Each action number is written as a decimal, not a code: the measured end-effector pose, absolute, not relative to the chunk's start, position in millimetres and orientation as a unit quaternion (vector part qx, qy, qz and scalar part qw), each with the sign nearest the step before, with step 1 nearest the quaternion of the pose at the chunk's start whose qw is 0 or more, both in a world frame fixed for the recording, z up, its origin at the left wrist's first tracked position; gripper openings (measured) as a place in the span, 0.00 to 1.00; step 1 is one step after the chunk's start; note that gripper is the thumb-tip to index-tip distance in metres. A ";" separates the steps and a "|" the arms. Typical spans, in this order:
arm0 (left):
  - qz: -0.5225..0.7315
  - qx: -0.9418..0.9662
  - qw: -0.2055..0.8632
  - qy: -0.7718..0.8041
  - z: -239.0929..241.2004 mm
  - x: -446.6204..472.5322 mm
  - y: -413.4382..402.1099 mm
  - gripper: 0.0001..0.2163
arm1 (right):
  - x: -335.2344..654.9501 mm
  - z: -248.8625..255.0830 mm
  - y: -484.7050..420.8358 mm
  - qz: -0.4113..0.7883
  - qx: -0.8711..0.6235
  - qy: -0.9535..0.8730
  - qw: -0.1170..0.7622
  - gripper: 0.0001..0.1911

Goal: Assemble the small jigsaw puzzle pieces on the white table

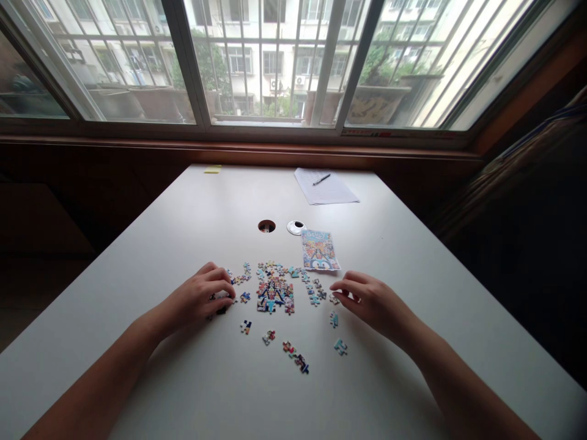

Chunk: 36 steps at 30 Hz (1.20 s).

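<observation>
A partly joined jigsaw puzzle [276,296] lies at the middle of the white table, with loose puzzle pieces around it. To its left, my left hand [208,290] rests over a few dark pieces, fingers bent and thumb apart; the hand partly hides them. My right hand [364,292] is on the other side, fingers loosely bent with a gap to the thumb. Its fingertips are at a pale puzzle piece [334,299]; whether they touch it I cannot tell. A small picture sheet [320,250] with a colourful print lies behind the right-hand pieces.
Nearer to me lie a blue piece [340,347] and a short joined strip [296,357]. Behind the puzzle are a round cable hole [266,227] and its metal cover [296,228]. Paper [330,190] with a pen [321,179] lies near the window.
</observation>
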State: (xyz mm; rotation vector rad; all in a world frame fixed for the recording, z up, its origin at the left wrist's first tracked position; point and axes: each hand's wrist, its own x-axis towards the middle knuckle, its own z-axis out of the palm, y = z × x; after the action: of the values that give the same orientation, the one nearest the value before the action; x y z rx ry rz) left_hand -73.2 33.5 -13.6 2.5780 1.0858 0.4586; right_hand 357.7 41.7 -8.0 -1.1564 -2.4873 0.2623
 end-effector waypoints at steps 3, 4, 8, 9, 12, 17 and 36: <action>0.162 0.898 0.154 0.378 -14.7 -73.4 33.9 0.06 | 357.6 -8.2 41.8 0.093 -0.408 -0.887 0.196 0.10; 0.164 0.898 0.155 0.378 -15.1 -73.4 34.0 0.07 | 357.6 -8.3 41.8 0.092 -0.407 -0.887 0.198 0.10; 0.176 0.896 0.160 0.375 -16.9 -73.5 34.3 0.07 | 357.1 -7.8 41.3 0.089 -0.405 -0.889 0.195 0.10; 0.178 0.896 0.160 0.375 -17.4 -73.8 34.4 0.07 | 356.9 -7.4 41.0 0.089 -0.405 -0.889 0.193 0.10; 0.180 0.895 0.156 0.376 -17.9 -75.6 34.7 0.07 | 356.5 -6.4 40.5 0.092 -0.407 -0.888 0.192 0.10; 0.179 0.894 0.154 0.380 -12.2 -77.5 33.1 0.08 | 357.4 -7.1 41.5 0.090 -0.404 -0.888 0.201 0.11; 0.161 0.892 0.164 0.389 -7.7 -76.4 30.6 0.08 | 357.5 -8.0 40.6 0.095 -0.406 -0.890 0.185 0.10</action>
State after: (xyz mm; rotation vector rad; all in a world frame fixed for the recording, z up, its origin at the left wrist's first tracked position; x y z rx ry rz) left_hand -76.4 30.6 -7.7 2.5434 1.1101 0.4580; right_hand 357.5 40.6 -8.0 -1.1430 -2.5082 0.2688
